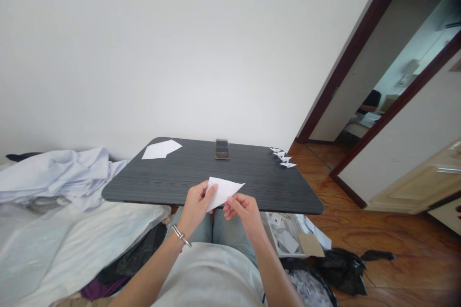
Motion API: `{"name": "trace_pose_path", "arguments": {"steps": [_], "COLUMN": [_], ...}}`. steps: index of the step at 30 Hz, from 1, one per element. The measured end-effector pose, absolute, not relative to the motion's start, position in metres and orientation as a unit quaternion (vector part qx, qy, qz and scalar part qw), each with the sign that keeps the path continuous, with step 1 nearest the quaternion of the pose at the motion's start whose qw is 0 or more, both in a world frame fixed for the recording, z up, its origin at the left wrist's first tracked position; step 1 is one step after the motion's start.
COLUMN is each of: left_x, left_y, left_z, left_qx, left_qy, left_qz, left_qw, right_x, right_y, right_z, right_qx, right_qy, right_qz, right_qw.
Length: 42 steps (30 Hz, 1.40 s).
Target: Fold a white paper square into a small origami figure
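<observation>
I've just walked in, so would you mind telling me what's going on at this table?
A person holds a white paper triangle between the left hand and right hand, just over the edge of a dark wood-grain table. Loose white sheets, a dark rectangular object and small folded paper shapes lie farther across it.

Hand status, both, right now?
Left hand: closed, pinching the white paper.
Right hand: closed, pinching the same sheet at its lower edge.
</observation>
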<state>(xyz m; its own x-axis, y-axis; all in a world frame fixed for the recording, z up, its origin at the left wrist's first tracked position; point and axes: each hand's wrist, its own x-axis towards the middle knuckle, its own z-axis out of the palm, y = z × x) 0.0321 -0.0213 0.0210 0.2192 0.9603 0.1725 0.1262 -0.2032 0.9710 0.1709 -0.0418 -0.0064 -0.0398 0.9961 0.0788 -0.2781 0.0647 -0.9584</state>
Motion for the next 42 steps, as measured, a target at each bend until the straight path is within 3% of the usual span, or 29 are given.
{"name": "trace_pose_path", "arguments": {"steps": [21,30,42], "left_x": [0.033,0.035,0.036], "left_y": [-0.022,-0.023,-0.028], "left_z": [0.019,0.021,0.028], "left_qx": [0.654,0.624,0.606], "left_qy": [0.451,0.408,0.401], "left_qz": [0.455,0.452,0.470], "left_qw": [0.402,0.490,0.501], "right_x": [0.164,0.165,0.162], "right_y": [-0.043,-0.048,-0.052], "right_z": [-0.007,0.001,0.001], "right_qx": [-0.417,-0.388,-0.366], "right_qy": [-0.446,-0.448,-0.479], "right_qz": [0.550,0.553,0.524], "right_qw": [0.570,0.585,0.602]}}
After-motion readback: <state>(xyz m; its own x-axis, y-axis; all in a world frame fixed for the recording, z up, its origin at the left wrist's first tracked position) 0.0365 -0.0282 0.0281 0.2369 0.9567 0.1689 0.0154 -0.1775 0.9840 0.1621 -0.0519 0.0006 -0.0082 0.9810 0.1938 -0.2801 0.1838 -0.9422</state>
